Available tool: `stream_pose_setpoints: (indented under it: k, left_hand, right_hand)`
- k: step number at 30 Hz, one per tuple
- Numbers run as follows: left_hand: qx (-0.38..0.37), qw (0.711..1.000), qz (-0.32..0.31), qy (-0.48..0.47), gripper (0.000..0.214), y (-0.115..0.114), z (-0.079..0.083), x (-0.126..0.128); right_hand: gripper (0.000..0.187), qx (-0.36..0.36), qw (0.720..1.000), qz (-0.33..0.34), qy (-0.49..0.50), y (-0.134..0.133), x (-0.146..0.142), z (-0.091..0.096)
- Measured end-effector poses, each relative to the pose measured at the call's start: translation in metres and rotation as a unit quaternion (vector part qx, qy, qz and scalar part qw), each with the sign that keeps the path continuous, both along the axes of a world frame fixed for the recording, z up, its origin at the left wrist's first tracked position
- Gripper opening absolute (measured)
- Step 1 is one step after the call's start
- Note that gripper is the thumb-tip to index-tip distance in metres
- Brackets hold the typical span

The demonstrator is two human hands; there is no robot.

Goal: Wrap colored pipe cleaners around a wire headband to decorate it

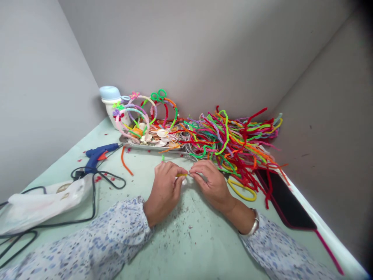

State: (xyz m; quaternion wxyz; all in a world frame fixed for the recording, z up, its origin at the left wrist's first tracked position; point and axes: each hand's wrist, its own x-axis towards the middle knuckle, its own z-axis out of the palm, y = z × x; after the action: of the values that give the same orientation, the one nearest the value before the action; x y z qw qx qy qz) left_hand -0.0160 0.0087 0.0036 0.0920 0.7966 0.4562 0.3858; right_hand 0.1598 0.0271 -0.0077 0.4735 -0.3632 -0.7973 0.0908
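Note:
My left hand [166,189] is closed in a pinch on a short yellow pipe cleaner [181,175] over the middle of the table. A green fuzzy tip [163,158] pokes up behind that hand; whether it joins the yellow piece is hidden. My right hand [210,184] faces it, thumb and forefinger pinched at the thin end of the yellow pipe cleaner. The two sets of fingertips nearly touch. Close by the right hand lie yellow-handled scissors [242,189], partly under a heap of coloured pipe cleaners [233,136].
A metal tray [145,146] holds shell-like pieces and pipe-cleaner-wrapped headbands [147,123]. Behind it stands a white bottle [109,107]. At left are a blue glue gun [97,155], its black cord and a plastic bag [49,204]. A dark phone [287,202] lies at right.

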Motion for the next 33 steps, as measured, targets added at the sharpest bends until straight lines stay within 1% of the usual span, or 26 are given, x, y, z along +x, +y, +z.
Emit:
stream_pose_setpoints:
  k: [8, 17, 27, 33]
  left_hand:
    - [0.004, 1.000, -0.002, 0.002, 0.011, -0.0007, -0.0005, -0.0001]
    - [0.015, 1.000, -0.013, 0.020, 0.012, -0.0012, 0.0008, -0.0001]
    - [-0.022, 1.000, -0.016, 0.012, 0.010, 0.0002, 0.0021, -0.0003]
    - [-0.026, 1.000, -0.014, 0.005, 0.015, 0.0012, 0.0007, -0.0009]
  right_hand:
    - [0.011, 0.009, 1.000, -0.007, 0.005, -0.0006, 0.0005, -0.0001]
    - [0.010, 0.023, 1.000, 0.003, 0.000, 0.0002, 0.0004, 0.0000]
    - [0.010, 0.022, 1.000, 0.003, 0.002, 0.0011, 0.0009, -0.0015]
    - [0.010, 0.024, 1.000, 0.004, -0.003, 0.0036, 0.0000, -0.0026]
